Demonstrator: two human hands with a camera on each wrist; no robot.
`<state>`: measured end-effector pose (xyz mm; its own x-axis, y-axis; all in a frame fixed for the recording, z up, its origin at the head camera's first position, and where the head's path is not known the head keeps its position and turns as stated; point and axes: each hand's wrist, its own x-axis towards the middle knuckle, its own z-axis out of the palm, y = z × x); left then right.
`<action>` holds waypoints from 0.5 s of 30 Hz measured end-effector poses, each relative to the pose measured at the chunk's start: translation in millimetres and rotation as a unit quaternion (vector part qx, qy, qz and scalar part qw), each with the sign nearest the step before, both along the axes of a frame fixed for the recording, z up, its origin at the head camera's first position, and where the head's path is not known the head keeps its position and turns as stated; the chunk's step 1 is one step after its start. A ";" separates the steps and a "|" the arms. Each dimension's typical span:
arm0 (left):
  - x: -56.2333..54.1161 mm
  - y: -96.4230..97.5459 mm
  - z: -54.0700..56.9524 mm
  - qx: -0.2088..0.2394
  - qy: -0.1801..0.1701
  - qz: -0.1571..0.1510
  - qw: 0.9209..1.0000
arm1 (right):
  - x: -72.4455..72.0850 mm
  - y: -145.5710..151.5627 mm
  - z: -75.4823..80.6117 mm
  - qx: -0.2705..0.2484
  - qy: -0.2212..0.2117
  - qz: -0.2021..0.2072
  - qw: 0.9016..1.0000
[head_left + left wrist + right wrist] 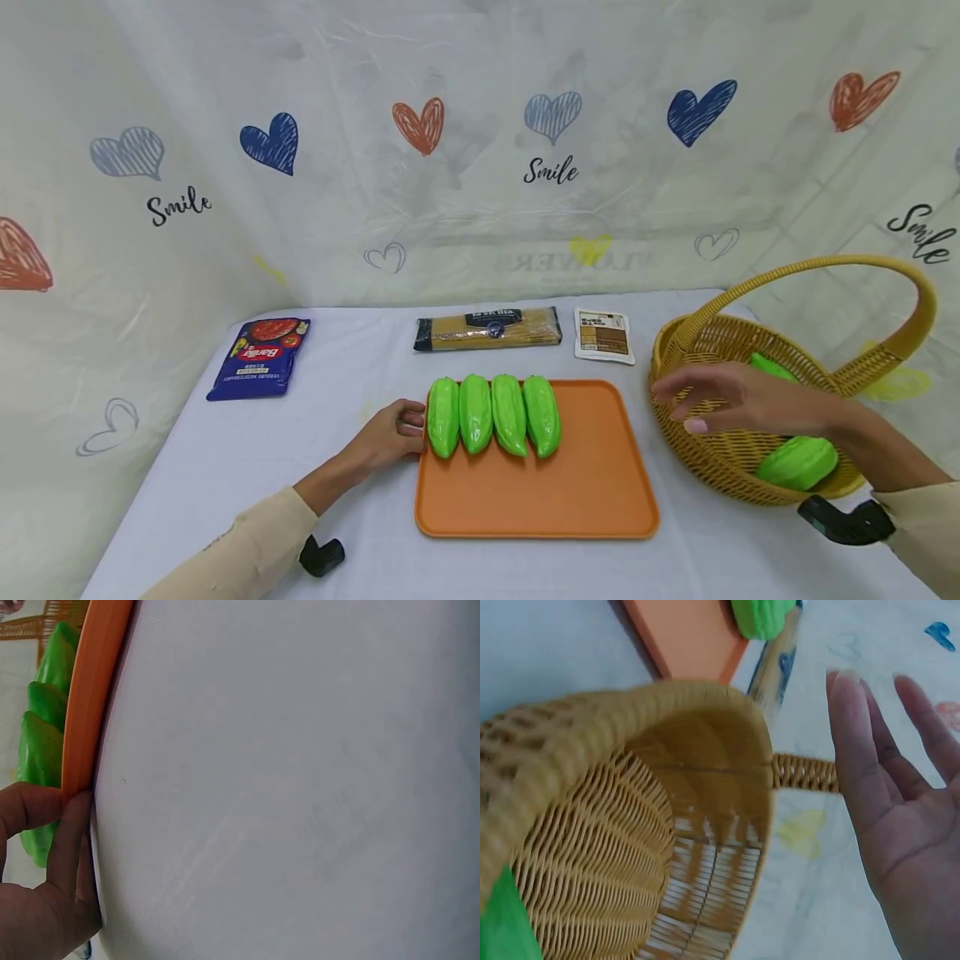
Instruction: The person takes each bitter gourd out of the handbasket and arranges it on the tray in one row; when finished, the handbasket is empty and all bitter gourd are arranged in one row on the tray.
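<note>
Head view: we see the left hand (388,435) at the left edge of an orange tray (532,502) on the white worktop (360,546). Four green vegetables (476,417) lie side by side in the tray's far left part. The right hand (723,398) is over the wicker basket (738,485), fingers and thumb apart. In the basket we count two more vegetables (799,463), one partly hidden by the arm. Beyond the tray lie a noodle packet (495,330) and a small pouch (603,336); a blue packet (258,360) lies off to the left. Heart-printed cloth (480,50) behind.

Left wrist view: we note thumb and fingers clamped on the tray's rim, with green vegetables showing past it.

Right wrist view: we find the palm bare and the fingers extended beside the basket's rim; its handle runs behind the hand. A green piece shows at lower left.
</note>
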<state>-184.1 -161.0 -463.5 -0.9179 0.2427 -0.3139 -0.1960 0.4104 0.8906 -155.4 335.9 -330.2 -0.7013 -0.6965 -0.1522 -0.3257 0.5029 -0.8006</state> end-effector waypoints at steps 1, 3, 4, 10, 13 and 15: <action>0.0 0.1 0.2 -0.001 0.000 0.000 1.000 | 0.9 4.3 1.5 -0.005 -0.008 0.005 1.000; -0.2 0.1 0.1 0.001 0.000 0.000 1.000 | 1.1 13.9 3.8 -0.009 -0.021 0.012 1.000; -0.3 0.2 0.2 0.002 -0.001 0.001 1.000 | 0.5 18.7 4.9 -0.009 -0.022 0.013 1.000; 0.4 0.5 1.3 0.002 -0.001 0.007 1.000 | -9.2 43.8 10.1 0.044 -0.011 -0.062 0.997; 1.3 0.8 1.7 -0.004 0.000 0.006 1.000 | -16.1 53.7 10.0 0.077 -0.010 -0.107 0.991; 2.1 1.1 2.1 -0.006 0.001 0.006 1.000 | -20.8 59.5 8.7 0.092 -0.010 -0.126 0.988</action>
